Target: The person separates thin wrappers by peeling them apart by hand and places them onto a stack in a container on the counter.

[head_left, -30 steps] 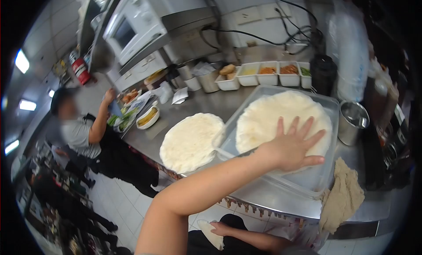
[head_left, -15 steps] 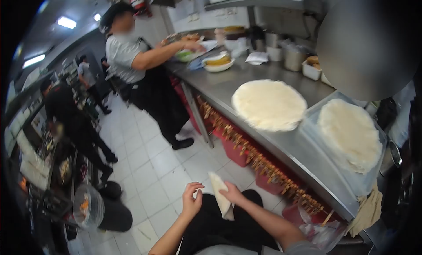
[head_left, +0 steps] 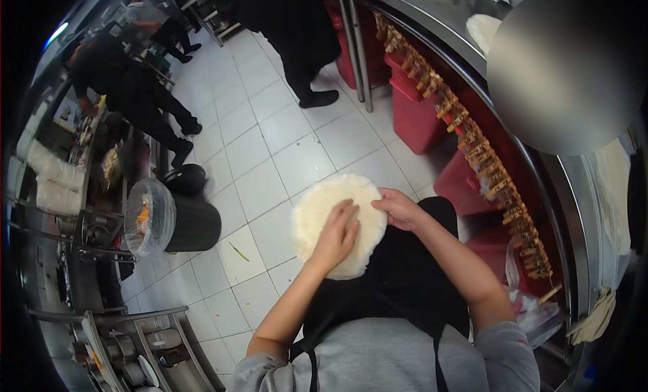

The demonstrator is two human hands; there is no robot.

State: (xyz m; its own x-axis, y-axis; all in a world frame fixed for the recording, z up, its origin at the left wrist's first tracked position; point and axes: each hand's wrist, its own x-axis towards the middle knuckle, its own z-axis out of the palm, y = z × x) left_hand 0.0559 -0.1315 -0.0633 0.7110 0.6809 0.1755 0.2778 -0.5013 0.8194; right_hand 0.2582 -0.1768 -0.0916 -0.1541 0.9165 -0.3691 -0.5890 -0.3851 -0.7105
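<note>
A pale, round flatbread (head_left: 314, 213) is held in front of my body, over the floor and my black apron. My left hand (head_left: 337, 237) lies flat on its face with the fingers stretched out. At its right edge, my right hand (head_left: 399, 208) grips the rim between thumb and fingers. Part of another pale flat piece (head_left: 482, 31) shows on the steel counter (head_left: 439, 27) at the upper right, partly hidden by a grey blurred circle.
Clips line the counter edge above red bins (head_left: 412, 115). A beige cloth (head_left: 594, 318) hangs at the lower right. On the left stand a dark bin (head_left: 196, 223) and a clear-lined bin (head_left: 145, 220). Co-workers (head_left: 128, 88) stand at the upper left; another person's legs (head_left: 290, 47) show near the top.
The view has swung down toward the floor. The flatbread, folded in my right hand before, is now spread open, and my left hand has come onto it.
</note>
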